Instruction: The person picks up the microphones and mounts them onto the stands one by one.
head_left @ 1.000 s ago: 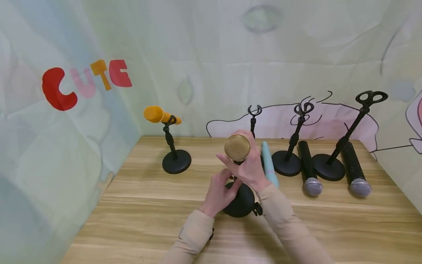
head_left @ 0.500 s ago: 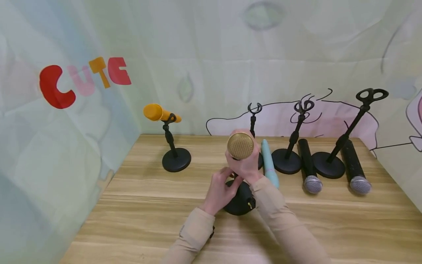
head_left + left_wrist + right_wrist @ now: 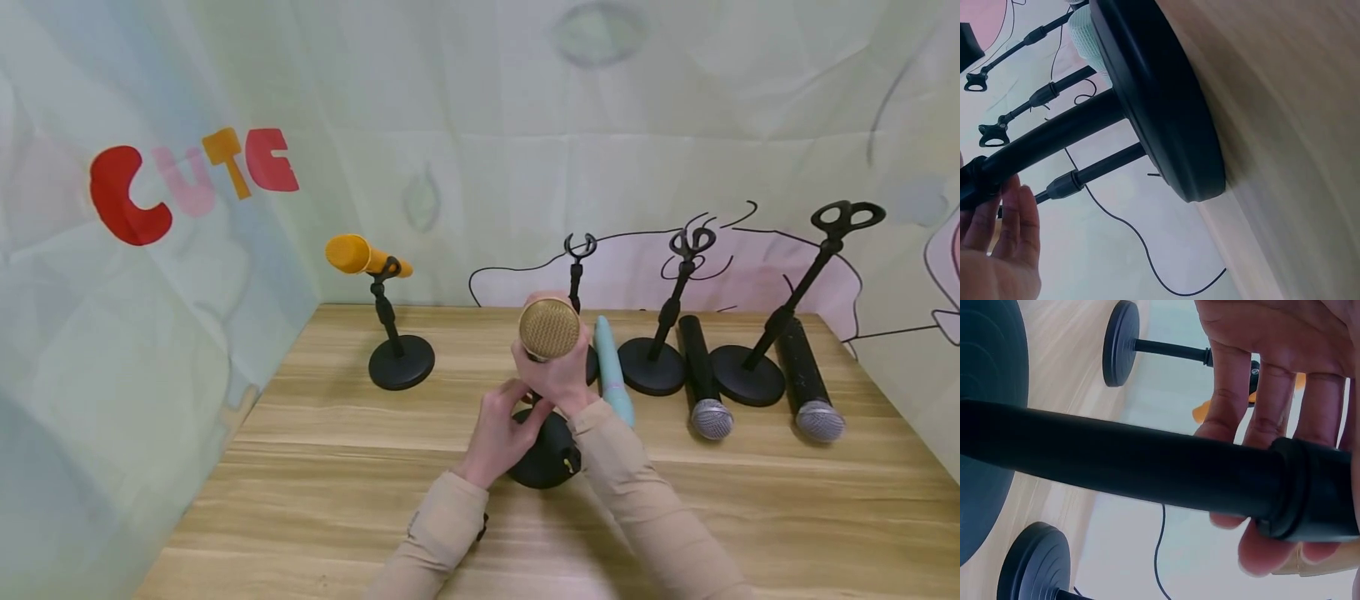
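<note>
A gold-headed microphone (image 3: 550, 327) points toward me above a black tabletop microphone stand. My right hand (image 3: 562, 377) grips it just below the mesh head, covering its body and the stand's top. Lower down, my left hand (image 3: 498, 433) pinches the stand's pole with thumb and fingers, above the round base (image 3: 538, 468). In the right wrist view, fingers (image 3: 1269, 406) lie around the pole (image 3: 1147, 465) beside its collar (image 3: 1310, 487). The left wrist view has fingertips (image 3: 1019, 219) against the pole (image 3: 1054, 134).
A yellow microphone (image 3: 352, 254) sits in a stand (image 3: 401, 362) at left. Stands with bare clips (image 3: 579, 247), (image 3: 652, 367), (image 3: 747, 377) line the back right. Between them lie a light-blue microphone (image 3: 613, 375) and two black ones (image 3: 701, 375), (image 3: 808, 379). A printed cloth hangs behind.
Over the second, the microphone shifted slightly right and my right hand closed more tightly under its head, the forearm swinging a little left. My left hand stayed at the pole.
</note>
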### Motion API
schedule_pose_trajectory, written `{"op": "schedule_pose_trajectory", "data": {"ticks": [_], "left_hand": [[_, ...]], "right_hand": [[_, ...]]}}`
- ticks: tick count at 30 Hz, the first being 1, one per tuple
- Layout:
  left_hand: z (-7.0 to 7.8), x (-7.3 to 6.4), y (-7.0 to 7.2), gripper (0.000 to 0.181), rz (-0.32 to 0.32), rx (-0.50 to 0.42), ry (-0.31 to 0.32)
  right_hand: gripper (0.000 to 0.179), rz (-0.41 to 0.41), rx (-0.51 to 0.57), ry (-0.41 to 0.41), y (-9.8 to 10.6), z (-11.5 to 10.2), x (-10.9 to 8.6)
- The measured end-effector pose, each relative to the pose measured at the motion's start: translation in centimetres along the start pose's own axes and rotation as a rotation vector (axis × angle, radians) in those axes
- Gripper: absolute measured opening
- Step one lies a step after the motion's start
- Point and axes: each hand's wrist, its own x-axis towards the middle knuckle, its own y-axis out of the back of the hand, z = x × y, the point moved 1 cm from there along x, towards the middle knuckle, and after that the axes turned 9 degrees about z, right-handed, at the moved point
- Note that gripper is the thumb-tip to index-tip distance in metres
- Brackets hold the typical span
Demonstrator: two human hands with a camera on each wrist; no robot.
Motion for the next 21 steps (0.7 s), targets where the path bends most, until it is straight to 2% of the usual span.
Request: {"op": "schedule_pose_trajectory", "data": {"ticks": [5,12,21], "left_hand": [[0.02,0.06,0.03,0.009,0.012,-0.008,-0.032],[0.00,0.08,0.01,0.009,0.005,-0.012,-0.029],[0.08,-0.05,0.05,0.009,0.016,-0.006,-0.018]], "right_hand": [[0.033,-0.014,0.003,0.002,-0.05,0.01,0.20],[0.038,0.037,-0.122,-0.027,0.02,-0.33,-0.15],[0.040,0.129,-0.283,0.114,-0.04,-0.29,-0.56]]}}
